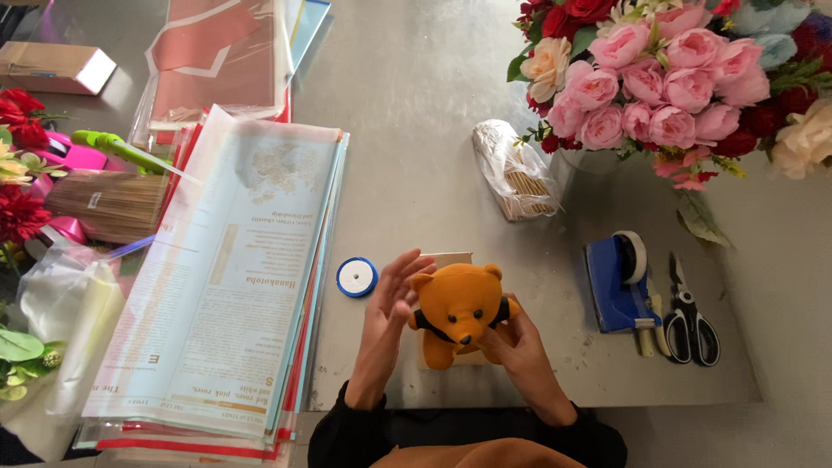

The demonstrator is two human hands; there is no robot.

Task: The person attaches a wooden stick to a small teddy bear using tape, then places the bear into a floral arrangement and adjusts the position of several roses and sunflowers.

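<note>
A small orange teddy bear (460,310) with a black ribbon at its neck sits upright near the table's front edge, over a pale card or box (448,258) that shows behind and under it. My right hand (520,342) grips the bear from its right side and below. My left hand (393,296) is beside the bear's left side, fingers spread and touching or nearly touching it. A blue spool of ribbon (357,277) lies just left of my left hand.
A stack of printed wrapping sheets (234,277) covers the left of the metal table (416,156). A blue tape dispenser (618,282) and black scissors (689,316) lie at right. A pink and red bouquet (667,78) stands at back right, a bag of sticks (516,173) beside it.
</note>
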